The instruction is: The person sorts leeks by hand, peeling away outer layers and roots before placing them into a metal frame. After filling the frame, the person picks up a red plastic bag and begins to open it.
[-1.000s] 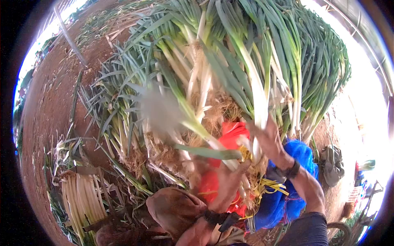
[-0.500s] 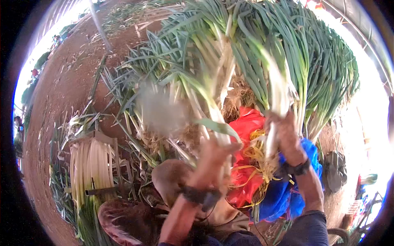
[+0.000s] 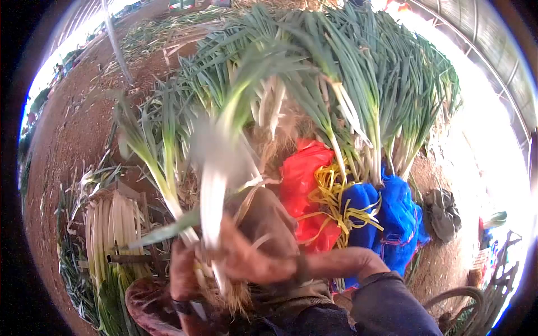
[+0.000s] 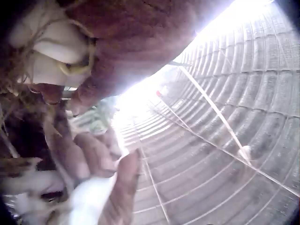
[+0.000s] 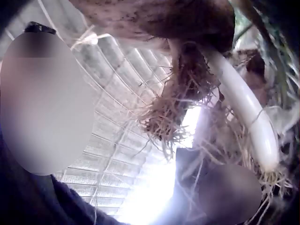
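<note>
My left hand (image 3: 184, 271) grips the lower white part of several leeks (image 3: 171, 193), whose green tops lean up to the left. Right beside it, over my lap, my right hand (image 3: 241, 255) is curled round another bunch of leeks (image 3: 213, 207) with blurred leaves above. Rootlets (image 3: 238, 297) hang below the hands. In the left wrist view white stalk ends (image 4: 51, 51) show at the palm. The right wrist view has one white stalk (image 5: 246, 112) and a tangle of roots (image 5: 164, 122) under the hand.
A big heap of upright leeks (image 3: 358, 84) stands ahead. Red plastic (image 3: 302, 185), yellow ties (image 3: 336, 196) and blue netting (image 3: 400, 207) lie at its foot. Trimmed stalks (image 3: 115, 229) lie bundled at left, with a dark flat bar (image 3: 129, 259) across them. A grey cloth bundle (image 3: 443, 213) sits at right.
My right hand has swung left from beside the red plastic, bringing its leeks beside the left hand. My left hand has also shifted left and down with its leeks.
</note>
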Tool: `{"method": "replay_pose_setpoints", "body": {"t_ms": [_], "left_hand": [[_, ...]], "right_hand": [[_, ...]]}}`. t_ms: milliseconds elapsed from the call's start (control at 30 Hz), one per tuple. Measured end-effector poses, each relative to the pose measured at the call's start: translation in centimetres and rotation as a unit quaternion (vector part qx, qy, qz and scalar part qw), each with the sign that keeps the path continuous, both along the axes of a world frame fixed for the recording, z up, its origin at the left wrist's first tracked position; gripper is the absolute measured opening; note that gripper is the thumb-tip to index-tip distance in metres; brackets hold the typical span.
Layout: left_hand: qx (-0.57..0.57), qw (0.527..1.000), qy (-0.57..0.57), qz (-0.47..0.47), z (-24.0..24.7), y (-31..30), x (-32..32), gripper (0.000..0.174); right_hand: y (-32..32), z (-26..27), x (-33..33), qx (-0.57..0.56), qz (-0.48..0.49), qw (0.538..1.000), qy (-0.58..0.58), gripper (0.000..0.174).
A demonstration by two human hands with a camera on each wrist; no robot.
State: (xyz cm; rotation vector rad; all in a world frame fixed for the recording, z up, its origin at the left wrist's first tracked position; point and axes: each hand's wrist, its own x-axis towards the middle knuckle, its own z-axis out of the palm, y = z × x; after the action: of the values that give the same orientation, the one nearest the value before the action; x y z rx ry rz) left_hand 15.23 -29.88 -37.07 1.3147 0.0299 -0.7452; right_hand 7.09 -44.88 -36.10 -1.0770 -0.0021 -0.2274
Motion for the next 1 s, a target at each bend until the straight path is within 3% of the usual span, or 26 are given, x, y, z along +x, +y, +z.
{"method": "replay_pose_setpoints", "body": {"t_ms": [33, 100, 133, 167, 200, 233, 267, 300, 333, 367, 400, 433, 467, 500, 533, 567, 600, 633, 667, 700, 767, 833, 900, 967, 1000], "left_hand": [[-0.025, 0.999, 0.022, -0.002, -2.6, 0.6, -1.1, 0.05], [-0.074, 0.995, 0.069, -0.004, -7.7, 2.3, -3.5, 0.042], [0.035, 0.984, -0.161, -0.069, -10.1, 3.7, -4.8, 0.042], [0.14, 0.905, -0.379, -0.132, -12.6, 5.2, -6.1, 0.042], [0.14, 0.907, -0.375, -0.132, -16.8, 6.3, -7.2, 0.042], [0.097, 0.916, -0.371, -0.119, -21.5, 7.2, -8.2, 0.043], [0.058, 0.923, -0.366, -0.101, -23.8, 8.2, -9.1, 0.044], [-0.078, 0.984, -0.078, -0.141, -19.9, 7.0, -8.9, 0.053], [0.108, 0.94, -0.278, -0.164, -15.9, 6.6, -9.1, 0.057], [0.058, 0.995, -0.014, -0.08, -19.9, 7.9, -10.0, 0.058], [0.206, 0.874, -0.43, -0.094, -11.9, 5.9, -9.9, 0.05], [0.037, 0.999, -0.033, -0.016, -10.7, 4.8, -9.2, 0.056], [0.041, 0.991, 0.123, 0.026, -7.2, 3.8, -8.8, 0.062], [0.033, 0.984, 0.174, 0.004, -5.9, 4.0, -8.6, 0.064], [0.099, 0.993, 0.07, 0.012, -6.8, 4.3, -9.6, 0.061], [0.162, 0.986, -0.036, 0.012, -7.5, 4.3, -10.1, 0.059], [0.167, 0.985, -0.032, 0.02, -7.2, 4.2, -10.4, 0.059], [0.075, 0.995, 0.037, 0.054, -5.8, 3.8, -10.2, 0.05], [-0.02, 0.99, 0.105, 0.087, -5.1, 3.7, -10.1, 0.044], [-0.019, 0.99, 0.107, 0.092, -5.4, 4.1, -10.2, 0.044], [0.038, 0.999, 0.018, 0.001, -6.6, 5.2, -10.6, 0.042], [0.0, 1.0, -0.003, 0.019, -7.4, 5.1, -10.9, 0.048], [-0.039, 0.998, -0.026, 0.038, -7.9, 5.4, -11.1, 0.055], [-0.023, 0.971, -0.235, -0.026, -8.2, 7.1, -11.2, 0.041], [-0.228, 0.96, 0.145, 0.073, -10.4, 8.4, -11.6, 0.04]], "right_hand": [[2.8, -5.6, 0.0, -0.218, -0.025, 0.974, -0.06, 0.054], [3.6, -3.6, -2.4, -0.1, 0.087, 0.974, 0.183, 0.047], [3.9, -5.6, -2.1, -0.088, 0.1, 0.957, 0.258, 0.048], [4.3, -8.0, -1.7, -0.076, 0.114, 0.934, 0.331, 0.05], [3.9, -8.2, -1.0, -0.086, 0.08, 0.92, 0.374, 0.035], [3.5, -11.3, -1.4, 0.04, 0.122, 0.933, 0.337, 0.033], [2.7, -14.0, -1.6, 0.031, 0.14, 0.95, 0.279, 0.034], [3.1, -15.7, -2.1, 0.029, 0.173, 0.96, 0.218, 0.035], [2.6, -14.1, -3.2, -0.202, 0.133, 0.967, 0.078, 0.039], [1.2, -11.4, -3.7, -0.401, 0.084, 0.908, -0.081, 0.043], [1.3, -9.6, -2.8, -0.281, 0.152, 0.94, 0.121, 0.047], [1.6, -8.1, -1.5, -0.166, 0.216, 0.907, 0.32, 0.051], [1.7, -5.9, -0.7, -0.157, 0.234, 0.898, 0.337, 0.053], [1.7, -4.6, -0.4, -0.155, 0.242, 0.889, 0.356, 0.056], [2.0, -4.8, -0.7, -0.152, 0.263, 0.883, 0.357, 0.056], [2.3, -5.3, -1.1, -0.182, 0.278, 0.9, 0.282, 0.057], [2.5, -5.4, -1.3, -0.207, 0.286, 0.913, 0.203, 0.059], [2.6, -6.4, -1.7, -0.206, 0.293, 0.912, 0.203, 0.059], [2.8, -7.9, -2.4, -0.245, 0.315, 0.896, 0.196, 0.059], [2.7, -8.9, -2.9, -0.283, 0.336, 0.878, 0.19, 0.06], [2.2, -8.0, -3.3, -0.26, 0.388, 0.87, 0.157, 0.057], [2.2, -7.9, -3.7, -0.341, 0.398, 0.835, 0.165, 0.053], [1.2, -6.7, -3.0, -0.385, 0.384, 0.83, 0.128, 0.049], [0.1, -3.7, -1.2, -0.438, 0.377, 0.81, 0.099, 0.043], [-1.1, -3.5, -0.4, -0.542, 0.304, 0.782, 0.038, 0.043]]}}
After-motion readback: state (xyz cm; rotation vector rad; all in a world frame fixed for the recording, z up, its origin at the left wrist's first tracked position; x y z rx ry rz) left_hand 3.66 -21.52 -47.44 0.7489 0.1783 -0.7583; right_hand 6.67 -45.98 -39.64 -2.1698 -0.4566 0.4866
